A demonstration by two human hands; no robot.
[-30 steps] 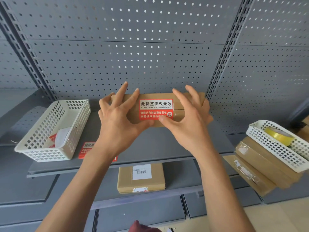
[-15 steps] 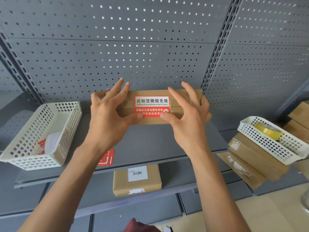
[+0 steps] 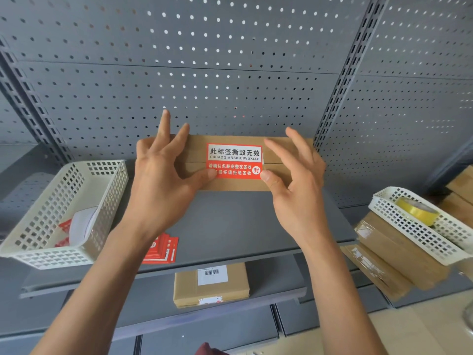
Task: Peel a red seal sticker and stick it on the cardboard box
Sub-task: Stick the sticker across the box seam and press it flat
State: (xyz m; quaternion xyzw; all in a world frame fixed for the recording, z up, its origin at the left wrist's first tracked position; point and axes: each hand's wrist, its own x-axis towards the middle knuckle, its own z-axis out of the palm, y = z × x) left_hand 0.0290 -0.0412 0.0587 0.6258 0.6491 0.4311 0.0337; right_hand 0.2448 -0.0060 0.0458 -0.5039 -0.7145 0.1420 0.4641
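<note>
A flat cardboard box (image 3: 238,185) stands at the back of the grey shelf against the perforated wall. A red and white seal sticker (image 3: 234,160) lies flat on its front, across the seam between the flaps. My left hand (image 3: 161,180) has its fingers spread over the box's left end, with the thumb tip on the sticker's lower left corner. My right hand (image 3: 299,185) is spread over the right end, its thumb touching the sticker's lower right corner. Neither hand holds anything.
A small stack of red stickers (image 3: 163,248) lies near the shelf's front edge. A white basket (image 3: 51,257) with sticker backings stands at the left. At the right, another basket (image 3: 419,234) holds a yellow tape roll (image 3: 417,211) on stacked flat boxes (image 3: 394,257). A sealed box (image 3: 210,285) lies on the lower shelf.
My two thumbs have slid apart along the sticker's lower edge, from near its middle out to its two corners. The box has stayed in place.
</note>
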